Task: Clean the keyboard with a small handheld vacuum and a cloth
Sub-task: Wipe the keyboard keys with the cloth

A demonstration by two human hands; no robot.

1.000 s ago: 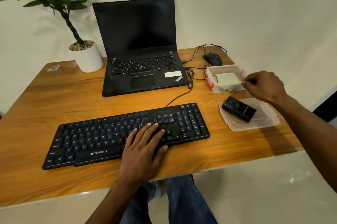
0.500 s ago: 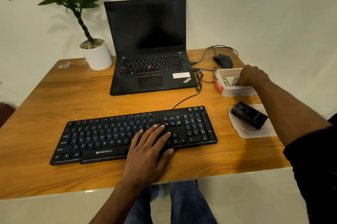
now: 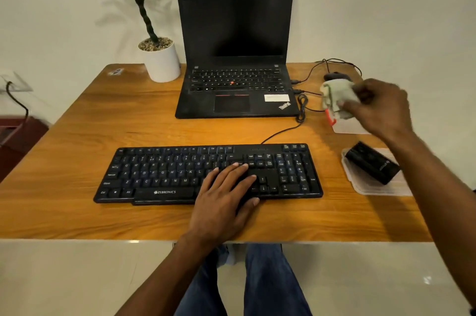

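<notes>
— Black keyboard (image 3: 206, 174) lay flat on the wooden counter (image 3: 77, 161); where was the left hand (image 3: 224, 202)?
— Resting on its right-hand keys, fingers straight and spread.
— And the right hand (image 3: 378, 107)?
— Raised above a clear container (image 3: 345, 127) with a red clip, fingers pinched around a crumpled pale cloth (image 3: 334, 98).
— The vacuum (image 3: 372, 162)?
— Small and black, it sat on a clear lid (image 3: 376, 187) near the counter's right edge, apart from both hands.

We see the black keyboard (image 3: 206, 174) lying flat near the desk's front edge, the black handheld vacuum (image 3: 372, 163) resting to its right, and the pale crumpled cloth (image 3: 336, 99) held aloft.
</notes>
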